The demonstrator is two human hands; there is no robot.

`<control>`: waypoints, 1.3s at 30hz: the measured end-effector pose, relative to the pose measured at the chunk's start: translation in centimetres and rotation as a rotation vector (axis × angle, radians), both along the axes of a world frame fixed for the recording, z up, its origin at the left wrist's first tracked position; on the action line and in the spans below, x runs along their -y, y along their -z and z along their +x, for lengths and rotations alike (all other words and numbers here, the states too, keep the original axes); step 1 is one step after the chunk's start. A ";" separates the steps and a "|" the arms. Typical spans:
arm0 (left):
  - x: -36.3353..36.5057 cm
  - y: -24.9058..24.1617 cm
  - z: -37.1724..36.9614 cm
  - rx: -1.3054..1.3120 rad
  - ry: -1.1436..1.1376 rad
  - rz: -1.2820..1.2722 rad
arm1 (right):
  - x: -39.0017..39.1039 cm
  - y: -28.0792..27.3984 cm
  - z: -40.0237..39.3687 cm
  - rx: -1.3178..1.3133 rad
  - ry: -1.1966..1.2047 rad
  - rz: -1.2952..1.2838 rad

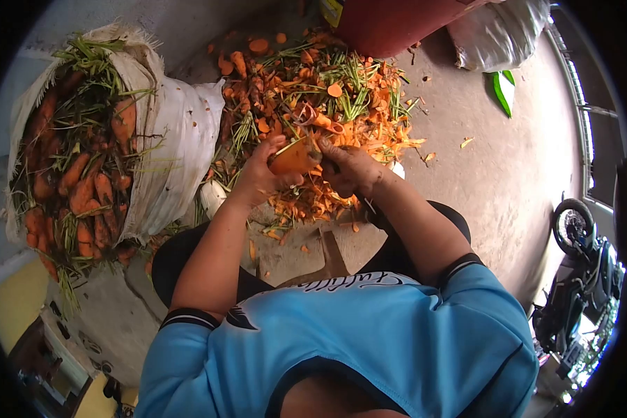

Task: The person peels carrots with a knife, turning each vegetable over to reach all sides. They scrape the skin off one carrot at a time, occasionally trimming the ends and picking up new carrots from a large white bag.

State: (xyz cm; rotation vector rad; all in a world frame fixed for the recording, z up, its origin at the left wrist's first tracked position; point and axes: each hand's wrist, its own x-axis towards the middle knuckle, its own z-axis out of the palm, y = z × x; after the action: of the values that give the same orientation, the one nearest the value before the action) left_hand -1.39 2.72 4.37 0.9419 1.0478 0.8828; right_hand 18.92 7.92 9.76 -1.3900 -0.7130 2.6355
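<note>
My left hand (263, 175) is wrapped round a thick orange carrot (294, 159), whose cut end faces right. Close against that end, my right hand (348, 169) has its fingers closed round something dark that is mostly hidden, perhaps a handle. Both hands are over a heap of carrot peelings, cut ends and green stalks (355, 90) on the floor. A curled strip of peel (320, 120) lies just beyond the carrot.
A white woven sack (181, 132) full of unpeeled carrots (83, 188) lies open at the left. Beyond the heap stands a red container (390, 28), with a pale sack (501, 35) beside it. A green leaf (503, 92) lies on the floor. A motorcycle (582, 279) stands far right.
</note>
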 end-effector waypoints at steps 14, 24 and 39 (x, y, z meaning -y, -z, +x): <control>0.9 -4.0 1.9 -0.692 0.048 0.250 | 1.3 1.9 -1.3 0.395 -0.416 1.127; 0.2 -5.4 0.4 -0.130 0.243 -0.119 | 1.6 1.1 -1.3 0.407 -0.511 1.317; 0.7 -3.2 2.1 -0.220 0.137 -0.150 | 2.2 0.7 -1.7 0.593 -0.547 1.216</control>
State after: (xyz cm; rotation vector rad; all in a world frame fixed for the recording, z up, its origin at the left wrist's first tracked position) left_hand 0.73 2.03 7.60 0.9867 1.2045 0.5878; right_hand 17.18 5.76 9.05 -1.5393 -2.4294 1.2492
